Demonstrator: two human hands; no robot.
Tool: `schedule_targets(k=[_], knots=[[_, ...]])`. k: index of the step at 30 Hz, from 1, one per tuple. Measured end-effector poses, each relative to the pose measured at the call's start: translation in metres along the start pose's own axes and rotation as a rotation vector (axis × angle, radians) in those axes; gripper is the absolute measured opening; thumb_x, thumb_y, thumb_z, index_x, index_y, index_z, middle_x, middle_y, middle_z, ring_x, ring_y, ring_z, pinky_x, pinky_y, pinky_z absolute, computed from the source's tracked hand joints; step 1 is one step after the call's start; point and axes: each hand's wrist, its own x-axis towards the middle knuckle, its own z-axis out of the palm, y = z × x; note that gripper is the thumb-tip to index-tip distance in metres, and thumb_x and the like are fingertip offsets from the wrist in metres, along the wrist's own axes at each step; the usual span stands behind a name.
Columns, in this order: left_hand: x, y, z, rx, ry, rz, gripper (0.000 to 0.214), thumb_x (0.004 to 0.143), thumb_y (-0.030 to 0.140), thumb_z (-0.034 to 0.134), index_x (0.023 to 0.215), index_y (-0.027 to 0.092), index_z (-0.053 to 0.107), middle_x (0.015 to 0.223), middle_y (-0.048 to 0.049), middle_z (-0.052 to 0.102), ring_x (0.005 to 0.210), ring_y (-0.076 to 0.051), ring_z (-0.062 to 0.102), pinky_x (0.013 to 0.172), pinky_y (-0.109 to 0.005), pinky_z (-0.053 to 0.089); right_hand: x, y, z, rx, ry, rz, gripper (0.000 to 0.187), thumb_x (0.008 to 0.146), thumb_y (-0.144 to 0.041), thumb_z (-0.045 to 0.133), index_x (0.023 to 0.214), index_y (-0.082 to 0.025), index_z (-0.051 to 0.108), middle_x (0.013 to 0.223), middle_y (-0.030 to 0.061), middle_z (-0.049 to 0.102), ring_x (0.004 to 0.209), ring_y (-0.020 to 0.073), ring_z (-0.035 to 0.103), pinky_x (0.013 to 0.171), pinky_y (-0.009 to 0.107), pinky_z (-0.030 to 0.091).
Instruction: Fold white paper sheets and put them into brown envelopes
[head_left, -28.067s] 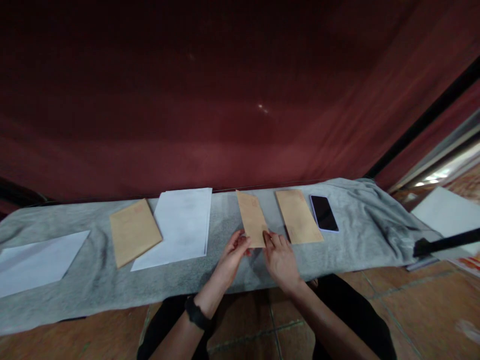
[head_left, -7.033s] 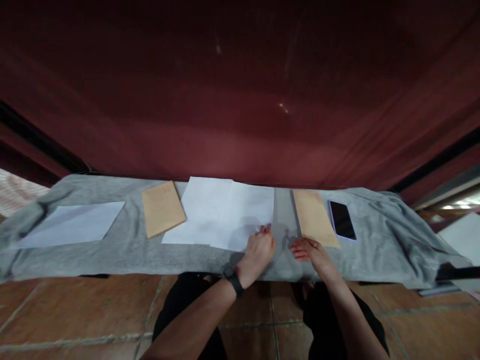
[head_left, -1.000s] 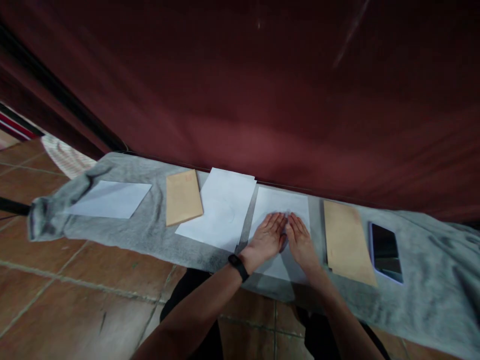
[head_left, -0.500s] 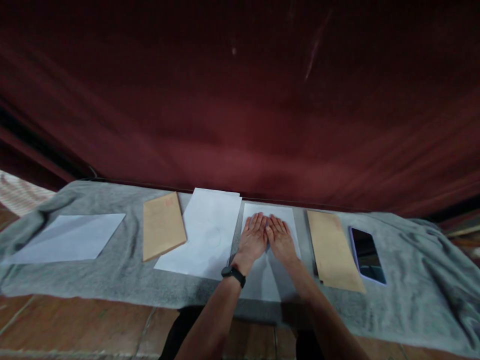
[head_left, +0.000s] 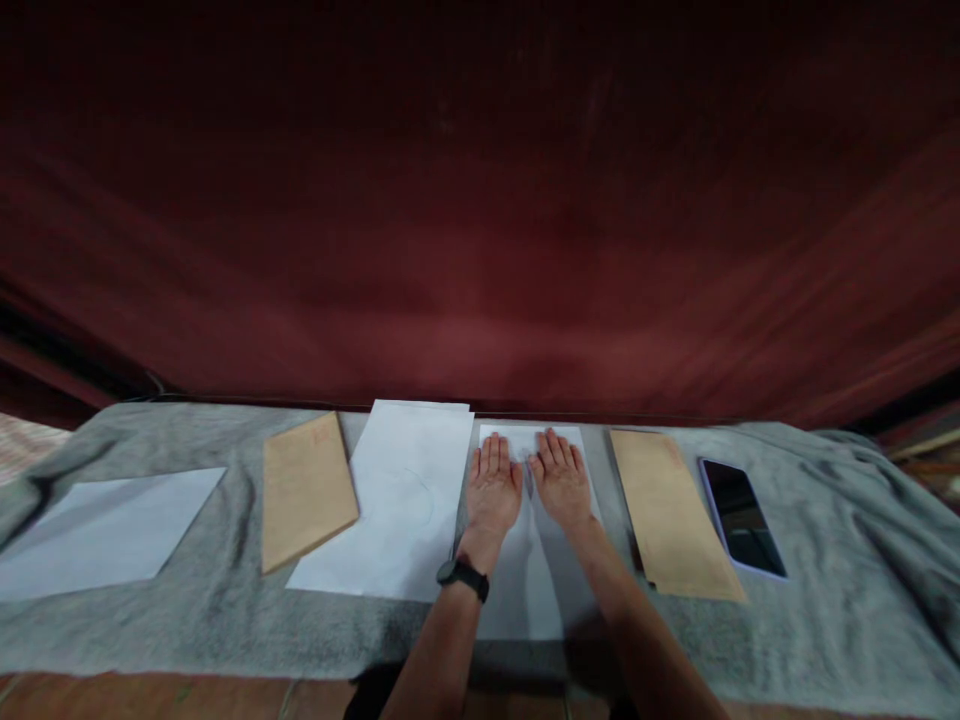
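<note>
A white sheet of paper point(head_left: 517, 590) lies in front of me with a crease running along its middle. My left hand point(head_left: 494, 487) rests flat on its upper left part, palm down, fingers stretched out. On the upper right part lies my right hand point(head_left: 561, 480), also flat with its fingers extended. A narrow strip of paper shows between the two hands. Left of this sheet is a stack of white paper point(head_left: 409, 500), with a brown envelope point(head_left: 307, 490) over its left edge. To the right sits a second set of brown envelopes point(head_left: 675, 515).
A phone point(head_left: 744, 518) in a light purple case lies right of the envelopes. Another white sheet point(head_left: 105, 525) is at the far left. Grey cloth point(head_left: 232, 620) covers the surface, and a dark red curtain-like backdrop point(head_left: 480, 250) rises behind it.
My two hands have moved apart, the left one leftward and the right one slightly right, still flat on the sheet. The camera view has shifted a little.
</note>
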Motion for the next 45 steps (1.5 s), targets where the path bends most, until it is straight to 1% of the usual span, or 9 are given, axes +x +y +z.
schedule_targets(k=[9, 15, 19, 23, 26, 30, 35, 40, 45], knots=[[0.001, -0.006, 0.001, -0.018, 0.039, -0.003, 0.056, 0.101, 0.027, 0.033, 0.15, 0.002, 0.043, 0.157, -0.0189, 0.04, 0.15, -0.027, 0.032, 0.124, -0.045, 0.028, -0.001, 0.022, 0.005, -0.038, 0.092, 0.083, 0.061, 0.107, -0.042, 0.027, 0.15, -0.002, 0.043, 0.152, 0.0227, 0.048, 0.142, 0.0323, 0.044, 0.116, 0.049, 0.032], [0.003, -0.007, 0.005, -0.016, 0.062, -0.034, 0.056, 0.1, 0.026, 0.035, 0.15, 0.002, 0.043, 0.156, -0.0201, 0.041, 0.149, -0.028, 0.035, 0.122, -0.047, 0.032, -0.004, 0.038, 0.004, -0.054, 0.128, 0.116, 0.062, 0.107, -0.043, 0.029, 0.15, -0.001, 0.044, 0.15, 0.0244, 0.049, 0.14, 0.0324, 0.047, 0.114, 0.048, 0.035], [0.004, -0.008, 0.004, -0.006, 0.057, -0.02, 0.056, 0.1, 0.024, 0.034, 0.148, -0.002, 0.044, 0.155, -0.0226, 0.041, 0.149, -0.029, 0.034, 0.122, -0.048, 0.031, -0.005, 0.041, -0.001, -0.074, 0.111, 0.147, 0.06, 0.107, -0.04, 0.028, 0.149, 0.001, 0.044, 0.149, 0.0252, 0.05, 0.139, 0.0336, 0.048, 0.114, 0.048, 0.037], [0.005, -0.005, -0.001, -0.011, 0.078, -0.01, 0.056, 0.1, 0.024, 0.032, 0.148, -0.002, 0.044, 0.154, -0.0225, 0.044, 0.149, -0.029, 0.035, 0.122, -0.048, 0.031, -0.005, 0.034, -0.01, -0.038, 0.107, 0.153, 0.058, 0.107, -0.036, 0.027, 0.151, -0.001, 0.041, 0.153, 0.0241, 0.046, 0.142, 0.0333, 0.044, 0.114, 0.051, 0.036], [0.005, 0.003, -0.007, -0.031, 0.078, 0.065, 0.054, 0.102, 0.024, 0.031, 0.15, 0.003, 0.043, 0.156, -0.0172, 0.044, 0.15, -0.026, 0.034, 0.123, -0.046, 0.029, -0.004, 0.02, -0.015, 0.034, 0.037, 0.025, 0.054, 0.107, -0.033, 0.027, 0.154, -0.008, 0.039, 0.158, 0.0169, 0.042, 0.147, 0.0286, 0.038, 0.118, 0.049, 0.033], [0.003, 0.012, -0.011, -0.034, -0.011, 0.185, 0.052, 0.103, 0.024, 0.029, 0.15, 0.01, 0.045, 0.158, -0.01, 0.042, 0.151, -0.025, 0.031, 0.125, -0.048, 0.025, -0.004, 0.003, -0.017, 0.09, -0.067, -0.101, 0.051, 0.107, -0.029, 0.024, 0.151, -0.013, 0.045, 0.159, 0.0095, 0.042, 0.148, 0.024, 0.036, 0.122, 0.045, 0.027], [0.001, 0.009, -0.012, 0.017, -0.076, 0.137, 0.052, 0.103, 0.023, 0.032, 0.152, 0.014, 0.043, 0.16, -0.0091, 0.038, 0.152, -0.025, 0.028, 0.125, -0.049, 0.023, 0.0, -0.003, -0.016, 0.067, -0.126, -0.086, 0.05, 0.107, -0.031, 0.028, 0.152, -0.019, 0.045, 0.16, 0.005, 0.04, 0.147, 0.0275, 0.037, 0.122, 0.048, 0.023], [0.002, 0.003, -0.008, 0.05, -0.062, 0.075, 0.053, 0.103, 0.028, 0.034, 0.152, 0.011, 0.043, 0.161, -0.0151, 0.034, 0.152, -0.027, 0.029, 0.125, -0.049, 0.023, 0.007, -0.005, -0.013, 0.024, -0.115, -0.042, 0.05, 0.107, -0.036, 0.032, 0.153, -0.023, 0.043, 0.161, 0.0056, 0.038, 0.147, 0.0281, 0.038, 0.121, 0.049, 0.022], [0.003, -0.005, -0.003, 0.031, 0.008, 0.029, 0.055, 0.103, 0.03, 0.034, 0.152, 0.005, 0.042, 0.158, -0.0194, 0.038, 0.151, -0.028, 0.03, 0.123, -0.05, 0.027, 0.009, -0.006, -0.007, 0.006, -0.059, 0.039, 0.051, 0.107, -0.038, 0.034, 0.153, -0.018, 0.044, 0.158, 0.0131, 0.042, 0.146, 0.0288, 0.039, 0.12, 0.049, 0.025]])
